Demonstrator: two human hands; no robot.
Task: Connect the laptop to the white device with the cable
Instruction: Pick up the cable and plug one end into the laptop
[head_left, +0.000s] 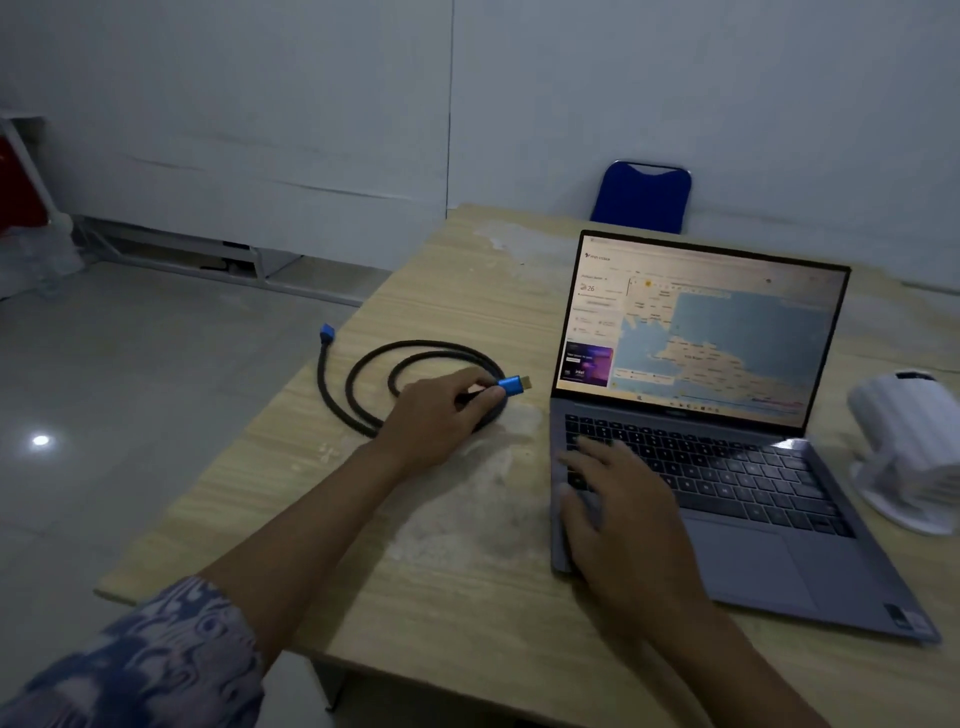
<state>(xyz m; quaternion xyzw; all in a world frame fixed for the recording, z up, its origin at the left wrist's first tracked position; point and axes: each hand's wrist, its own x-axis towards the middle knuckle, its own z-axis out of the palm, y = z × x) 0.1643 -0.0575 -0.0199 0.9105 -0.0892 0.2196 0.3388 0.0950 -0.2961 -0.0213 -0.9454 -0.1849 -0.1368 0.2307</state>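
Patterned blue sleeve (156, 654) sits closest on my left arm, and beyond it my left hand (441, 415) has its grip clenched on the black braided cable (363, 364) just behind the blue metal plug with the gold tip (514, 386), which points toward the open grey laptop (727, 493). My right hand (623, 525) lies flat and released on the laptop's left edge and keys, grasping nothing. The rest of the cable lies coiled on the pale wood-grain bench (467, 545), its far blue plug (327, 333) hanging past the bench's left edge. The ribbed white device (909, 447) stands just beside the laptop's right side. My worry: if I pull the plug across, the coil may snag or drag the far plug off onto the floor. I can't see the laptop's side port, so I could jab the plug in misaligned, and my resting palm might press stray keys.
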